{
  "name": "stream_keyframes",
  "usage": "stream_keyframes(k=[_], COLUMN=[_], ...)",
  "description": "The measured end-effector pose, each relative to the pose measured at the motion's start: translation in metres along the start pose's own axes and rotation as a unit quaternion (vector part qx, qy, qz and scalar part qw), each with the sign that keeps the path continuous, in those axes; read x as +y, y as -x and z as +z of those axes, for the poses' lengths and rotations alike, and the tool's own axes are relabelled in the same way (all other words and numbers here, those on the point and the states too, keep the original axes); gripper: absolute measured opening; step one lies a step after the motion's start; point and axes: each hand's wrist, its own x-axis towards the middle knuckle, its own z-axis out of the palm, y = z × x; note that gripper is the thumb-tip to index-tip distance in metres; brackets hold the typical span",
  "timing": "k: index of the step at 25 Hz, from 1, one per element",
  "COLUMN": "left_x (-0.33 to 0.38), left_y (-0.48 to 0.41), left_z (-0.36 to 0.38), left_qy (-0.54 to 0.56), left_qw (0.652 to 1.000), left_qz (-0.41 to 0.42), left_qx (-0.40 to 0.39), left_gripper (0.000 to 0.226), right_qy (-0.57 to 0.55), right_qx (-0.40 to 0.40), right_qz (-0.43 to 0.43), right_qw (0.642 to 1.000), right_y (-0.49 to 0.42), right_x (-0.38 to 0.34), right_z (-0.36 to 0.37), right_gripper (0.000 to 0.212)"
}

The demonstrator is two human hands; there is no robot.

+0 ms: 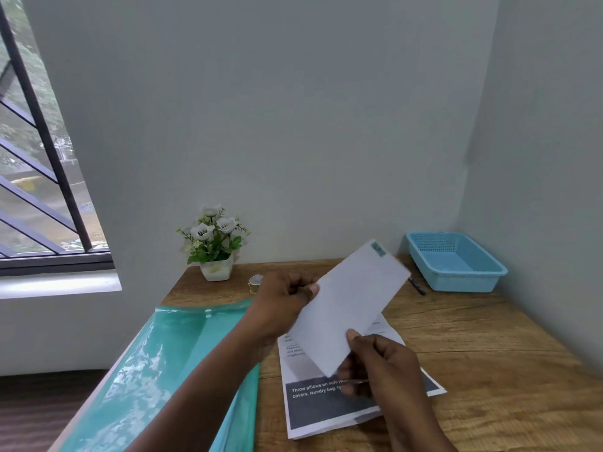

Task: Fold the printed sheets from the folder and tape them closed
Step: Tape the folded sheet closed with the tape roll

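Note:
A folded white sheet (350,303) is held up above the wooden table (489,370), tilted with its far end to the upper right. A small greenish patch shows near that far end. My left hand (280,305) pinches its left edge and my right hand (381,363) grips its near lower corner. Under my hands lies a stack of printed sheets (326,409) with a dark band of white text. A teal transparent folder (163,370) lies open at the left of the table. A small roll of tape (255,282) sits behind my left hand, partly hidden.
A potted white artificial flower plant (213,246) stands at the back left by the wall. A blue plastic basket (455,261) sits in the back right corner, with a dark pen (417,286) next to it. A barred window is at the far left.

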Motion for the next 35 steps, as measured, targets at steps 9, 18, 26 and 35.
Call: stream_keyframes(k=[9,18,26,35], left_x=[0.009,0.027,0.030,0.026], left_y=[-0.008,-0.052,-0.104,-0.131], left_z=[0.038,0.105,0.190,0.232], left_qy=[-0.037,0.023,0.115,0.144], left_qw=[0.996,0.984,0.985,0.976], left_qz=[0.023,-0.022,-0.042,-0.130], left_qx=[-0.075,-0.177,-0.120,-0.101], left_gripper=[0.021,0.070,0.056,0.052], right_qy=[-0.019,0.042,0.182,0.354], right_qx=[0.045,0.127,0.271,0.236], right_qz=[-0.061,-0.128,-0.206,-0.157], right_qw=[0.997,0.983,0.923,0.891], right_y=[-0.013,-0.066,-0.139,-0.197], right_x=[-0.020,-0.052,-0.076,-0.079], right_z=[-0.055,-0.139,-0.199,-0.226], right_gripper=[0.008,0.013,0.023,0.017])
